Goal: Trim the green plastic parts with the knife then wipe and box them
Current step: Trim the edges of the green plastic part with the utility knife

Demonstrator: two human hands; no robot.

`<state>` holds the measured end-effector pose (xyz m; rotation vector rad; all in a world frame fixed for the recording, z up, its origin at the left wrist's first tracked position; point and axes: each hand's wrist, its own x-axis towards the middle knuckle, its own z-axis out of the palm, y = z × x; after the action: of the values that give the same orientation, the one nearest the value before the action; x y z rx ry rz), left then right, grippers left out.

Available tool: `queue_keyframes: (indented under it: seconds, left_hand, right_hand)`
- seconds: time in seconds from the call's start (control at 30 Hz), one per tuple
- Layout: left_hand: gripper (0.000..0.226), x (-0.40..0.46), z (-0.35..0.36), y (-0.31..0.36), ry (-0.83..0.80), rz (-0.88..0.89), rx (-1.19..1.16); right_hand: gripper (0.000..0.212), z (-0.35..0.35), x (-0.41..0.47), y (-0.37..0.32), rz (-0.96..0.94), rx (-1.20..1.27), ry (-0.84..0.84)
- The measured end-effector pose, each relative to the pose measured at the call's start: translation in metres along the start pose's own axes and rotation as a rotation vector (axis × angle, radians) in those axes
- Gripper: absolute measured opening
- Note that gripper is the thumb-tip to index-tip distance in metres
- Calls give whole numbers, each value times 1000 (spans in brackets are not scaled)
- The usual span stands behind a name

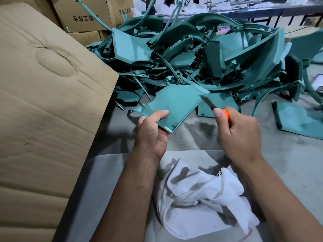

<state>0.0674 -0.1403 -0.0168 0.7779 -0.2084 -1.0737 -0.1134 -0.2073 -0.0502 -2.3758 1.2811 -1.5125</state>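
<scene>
My left hand [151, 130] grips the near corner of a flat green plastic part [176, 103], holding it tilted above the table. My right hand [239, 135] grips a knife [217, 109] with an orange handle; its blade touches the part's right edge near the far corner. A crumpled white cloth [202, 198] lies on the table just in front of me, between my forearms. A big heap of green plastic parts [201, 55] covers the table beyond my hands.
A large cardboard box flap [43, 102] fills the left side. More cardboard boxes [83, 16] stand stacked at the back left. A single green panel [300, 123] lies at the right. People stand at a long bench [244, 10] far behind.
</scene>
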Motion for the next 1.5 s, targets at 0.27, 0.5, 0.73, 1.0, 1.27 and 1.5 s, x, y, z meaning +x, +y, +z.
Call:
queue_keyframes:
  seconds: [0.27,0.5,0.73,1.0,1.27,1.5]
  left_hand:
    - [33,-6,0,4,-160,-34,55]
    - [63,-5,-3,-9,-190,-90,176]
    - [49,-12,0,-18,-320,164,325]
    - [41,-17,8,-38,-376,361,283]
    - [29,-4,-8,-3,-570,-81,281]
    - [62,-2,-18,7,-697,-205,507]
  right_hand:
    - [58,-2,4,23,271,-147,-5]
    - [64,-9,7,14,306,382,122]
    - [37,-14,9,5,605,1022,-114]
    - [30,-3,2,-14,587,1152,-326]
    - [21,-7,12,4,877,1259,6]
    - [31,-9,12,9,948,1162,-164]
